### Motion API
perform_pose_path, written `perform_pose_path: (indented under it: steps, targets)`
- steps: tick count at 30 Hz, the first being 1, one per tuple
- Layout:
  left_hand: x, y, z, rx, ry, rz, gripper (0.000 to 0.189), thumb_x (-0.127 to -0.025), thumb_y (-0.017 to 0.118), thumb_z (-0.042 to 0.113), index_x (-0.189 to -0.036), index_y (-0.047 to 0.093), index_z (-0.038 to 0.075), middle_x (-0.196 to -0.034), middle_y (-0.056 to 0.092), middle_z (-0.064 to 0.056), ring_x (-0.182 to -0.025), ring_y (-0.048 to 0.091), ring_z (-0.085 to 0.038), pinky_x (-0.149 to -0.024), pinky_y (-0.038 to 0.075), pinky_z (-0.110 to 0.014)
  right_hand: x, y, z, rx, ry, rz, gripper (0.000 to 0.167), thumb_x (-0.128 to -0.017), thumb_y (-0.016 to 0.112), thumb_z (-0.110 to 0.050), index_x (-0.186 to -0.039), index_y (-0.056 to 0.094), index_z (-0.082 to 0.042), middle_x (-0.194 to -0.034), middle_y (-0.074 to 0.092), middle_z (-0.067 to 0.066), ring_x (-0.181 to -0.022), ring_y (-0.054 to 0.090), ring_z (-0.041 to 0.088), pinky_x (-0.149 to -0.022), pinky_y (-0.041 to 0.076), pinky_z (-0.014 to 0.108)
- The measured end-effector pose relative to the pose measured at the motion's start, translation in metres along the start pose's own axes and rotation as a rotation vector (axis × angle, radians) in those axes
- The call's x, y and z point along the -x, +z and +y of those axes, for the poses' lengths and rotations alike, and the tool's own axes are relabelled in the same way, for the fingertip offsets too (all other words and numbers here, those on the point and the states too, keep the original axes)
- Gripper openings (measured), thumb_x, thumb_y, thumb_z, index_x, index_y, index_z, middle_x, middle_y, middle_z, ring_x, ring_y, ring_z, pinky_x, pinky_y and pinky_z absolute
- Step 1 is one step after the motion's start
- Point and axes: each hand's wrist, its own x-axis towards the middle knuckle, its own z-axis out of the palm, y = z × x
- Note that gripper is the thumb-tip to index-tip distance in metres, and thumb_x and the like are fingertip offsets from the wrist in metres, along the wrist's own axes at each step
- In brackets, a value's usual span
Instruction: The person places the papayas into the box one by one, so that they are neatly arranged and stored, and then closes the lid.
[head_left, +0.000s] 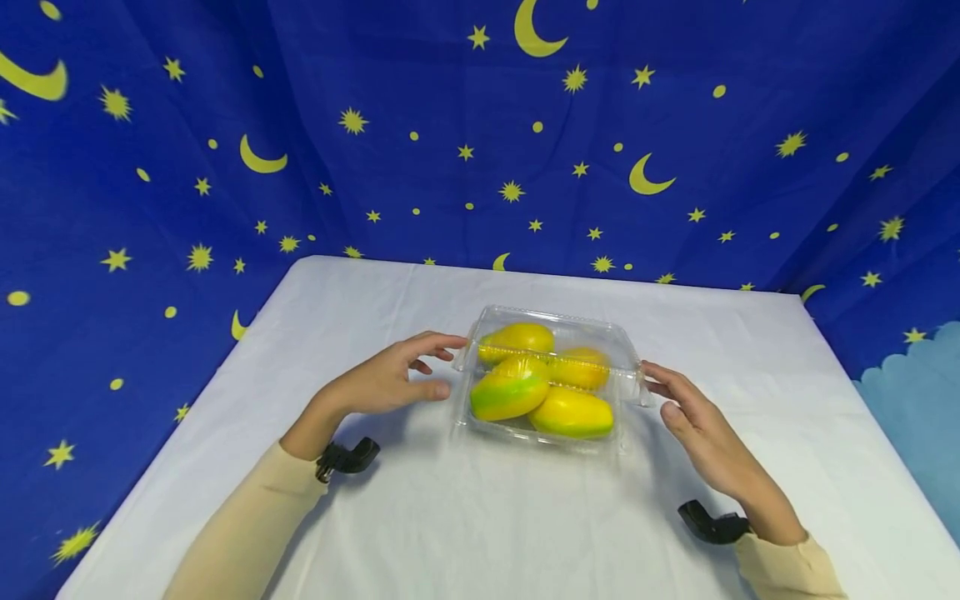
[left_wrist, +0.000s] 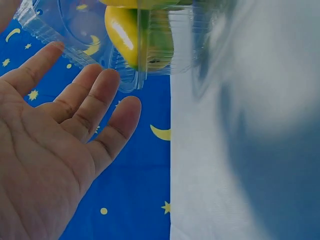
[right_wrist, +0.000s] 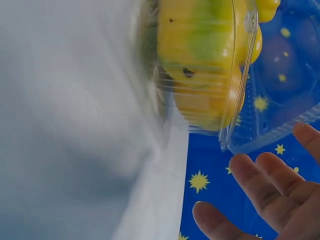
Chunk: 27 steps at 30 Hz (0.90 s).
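Note:
A clear plastic clamshell box (head_left: 540,439) sits on the table with several yellow-green mangoes (head_left: 510,389) inside. Its transparent lid (head_left: 555,317) stands tilted up over the back fruit. At the box's left side is my left hand (head_left: 386,377), fingers extended, fingertips right at the lid's edge. My right hand (head_left: 708,433) is on the opposite side, with its fingertips at the lid's right corner and the thumb apart. Both wrist views show spread fingers beside the raised lid (left_wrist: 65,30), and the right one shows mangoes (right_wrist: 205,45) behind the tray wall.
A white cloth (head_left: 480,533) covers the table under the box. Blue curtain (head_left: 420,167) with yellow moons and stars hangs behind the table and along its sides. Each wrist wears a black camera mount (head_left: 348,457).

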Motion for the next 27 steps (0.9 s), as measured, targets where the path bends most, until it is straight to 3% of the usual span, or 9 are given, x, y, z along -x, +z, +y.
perform_pose_path:
  steps: [4, 11, 20, 27]
  targets:
    - [0.005, 0.003, 0.000, -0.008, -0.028, -0.013, 0.061, -0.095, 0.070, 0.034, -0.150, 0.045, 0.027, -0.153, 0.045, 0.004, -0.135, 0.050, -0.029, -0.108, 0.046, -0.051, 0.002, 0.001, -0.004, 0.012, 0.021, -0.015, 0.047, -0.109, 0.038, -0.025, -0.156, 0.036, -0.020, -0.155, 0.045, 0.009, -0.132, 0.046, 0.005, -0.100, 0.045, 0.062]
    - [0.008, 0.011, -0.006, -0.016, -0.002, 0.023, 0.057, -0.096, 0.068, 0.033, -0.148, 0.048, 0.026, -0.151, 0.048, 0.003, -0.132, 0.053, -0.032, -0.106, 0.047, -0.051, 0.005, 0.003, -0.008, 0.053, 0.048, -0.047, 0.047, -0.108, 0.043, -0.025, -0.155, 0.037, -0.022, -0.155, 0.044, 0.007, -0.133, 0.050, 0.028, -0.100, 0.047, 0.041]
    - [0.011, 0.026, -0.009, -0.007, 0.031, 0.114, 0.047, -0.100, 0.062, 0.030, -0.146, 0.052, 0.023, -0.146, 0.052, 0.004, -0.127, 0.058, -0.026, -0.099, 0.051, -0.046, 0.007, 0.013, -0.011, 0.025, 0.126, -0.018, 0.050, -0.105, 0.052, -0.030, -0.152, 0.040, -0.018, -0.155, 0.044, 0.011, -0.132, 0.053, 0.036, -0.101, 0.046, 0.058]
    - [0.012, 0.037, -0.009, 0.015, -0.005, 0.172, 0.043, -0.103, 0.057, 0.031, -0.145, 0.052, 0.024, -0.144, 0.055, 0.002, -0.122, 0.060, -0.019, -0.097, 0.051, -0.045, 0.007, 0.018, -0.013, -0.026, 0.200, -0.019, 0.051, -0.104, 0.053, -0.037, -0.150, 0.042, -0.016, -0.154, 0.045, 0.016, -0.131, 0.055, 0.040, -0.099, 0.051, 0.053]
